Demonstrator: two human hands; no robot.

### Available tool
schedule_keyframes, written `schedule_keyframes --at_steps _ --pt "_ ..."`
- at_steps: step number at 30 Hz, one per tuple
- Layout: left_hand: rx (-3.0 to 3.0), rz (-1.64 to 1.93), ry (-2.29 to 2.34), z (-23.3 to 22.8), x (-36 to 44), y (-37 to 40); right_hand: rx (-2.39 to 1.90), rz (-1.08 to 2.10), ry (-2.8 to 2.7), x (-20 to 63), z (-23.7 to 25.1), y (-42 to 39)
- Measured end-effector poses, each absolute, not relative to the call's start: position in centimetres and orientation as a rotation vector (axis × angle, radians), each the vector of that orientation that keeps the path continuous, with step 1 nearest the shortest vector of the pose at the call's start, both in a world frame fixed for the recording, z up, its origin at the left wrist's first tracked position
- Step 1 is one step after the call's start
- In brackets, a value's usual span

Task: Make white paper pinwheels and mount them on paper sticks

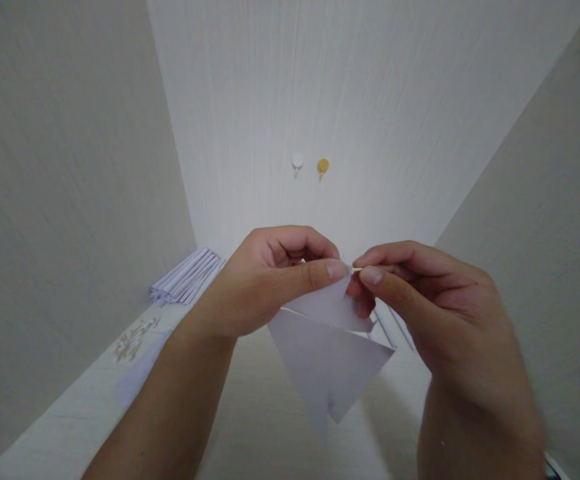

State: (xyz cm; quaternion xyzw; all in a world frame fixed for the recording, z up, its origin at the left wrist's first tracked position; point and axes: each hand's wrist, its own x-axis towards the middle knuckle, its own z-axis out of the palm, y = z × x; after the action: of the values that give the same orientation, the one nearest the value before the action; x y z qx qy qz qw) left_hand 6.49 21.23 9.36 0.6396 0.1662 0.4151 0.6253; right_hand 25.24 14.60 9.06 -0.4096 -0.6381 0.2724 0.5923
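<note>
My left hand (pixel 283 280) pinches white folded paper (pixel 330 307) between thumb and fingers near its upper right corner. Below the hand the paper spreads into pointed, triangular flaps hanging over the table. My right hand (pixel 415 293) is closed, thumb and forefinger pinching a short, thin, pale stick (pixel 357 269). The stick's left end meets the paper right by my left thumb tip. Whether it passes through the paper, I cannot tell. Another finger of the right hand reaches behind the paper.
A stack of rolled paper sticks (pixel 187 277) lies at the back left of the table (pixel 55 433). Nearer, several small thin pieces (pixel 134 339) form a pile. More paper rolls (pixel 387 323) show behind the paper. A white hook (pixel 297 161) and a yellow hook (pixel 323 165) are on the back wall.
</note>
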Motion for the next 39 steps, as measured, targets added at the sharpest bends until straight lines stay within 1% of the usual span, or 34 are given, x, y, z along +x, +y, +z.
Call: schedule_keyframes --at_steps 13,20,28,35,39 --pt "1.467 0.965 0.395 9.5 6.4 21.3 -0.963 0.596 -1.504 25.2 9.0 14.6" --pt "1.42 0.815 0.312 9.5 6.2 21.2 -0.877 0.759 -1.536 25.6 9.0 14.7" --pt "1.406 0.759 0.292 9.6 6.0 20.9 -0.82 0.905 -1.564 26.1 8.8 15.0" --pt "1.443 0.776 0.317 9.7 6.2 20.9 -0.882 0.896 -1.59 26.2 9.0 14.8" --pt "1.528 0.841 0.422 9.6 6.2 21.2 -0.965 0.814 -1.608 26.2 9.1 14.7"
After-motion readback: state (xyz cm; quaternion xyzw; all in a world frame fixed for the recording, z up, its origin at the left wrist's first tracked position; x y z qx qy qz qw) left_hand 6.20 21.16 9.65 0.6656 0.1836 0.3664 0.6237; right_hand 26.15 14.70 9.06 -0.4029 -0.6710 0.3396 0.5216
